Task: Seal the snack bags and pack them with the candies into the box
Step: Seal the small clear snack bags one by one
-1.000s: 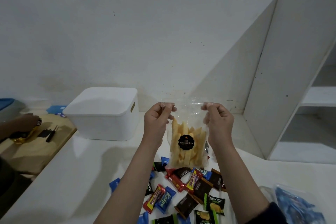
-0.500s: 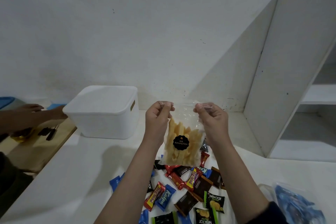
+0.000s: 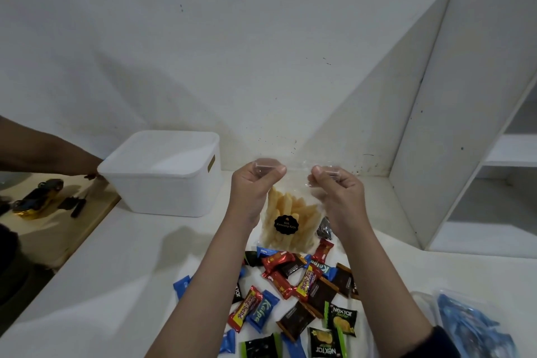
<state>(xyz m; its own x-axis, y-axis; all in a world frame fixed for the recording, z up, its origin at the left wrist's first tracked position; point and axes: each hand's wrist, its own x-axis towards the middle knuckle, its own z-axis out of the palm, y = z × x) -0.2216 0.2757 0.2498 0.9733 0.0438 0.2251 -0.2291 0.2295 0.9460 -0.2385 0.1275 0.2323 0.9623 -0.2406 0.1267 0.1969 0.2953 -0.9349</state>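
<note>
Meanwhile, second person's arm [image 3: 49, 151] had reached white lidded box [image 3: 162, 173], far left. Left hand [image 3: 252, 186] and right hand [image 3: 337, 192], each pinched shut on top corner of cheese-stick bag [image 3: 286, 221], had spread apart, stretching mouth taut above candies [image 3: 293, 293]. Likely pre-seal alignment; seal not pressed.

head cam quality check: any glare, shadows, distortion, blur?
Head view: dim, bluish light; soft shadows of the arms on the white table; glare on the clear snack bag top, hiding its seal; wide-angle bend tilts the shelf unit; candies print readable.
</note>
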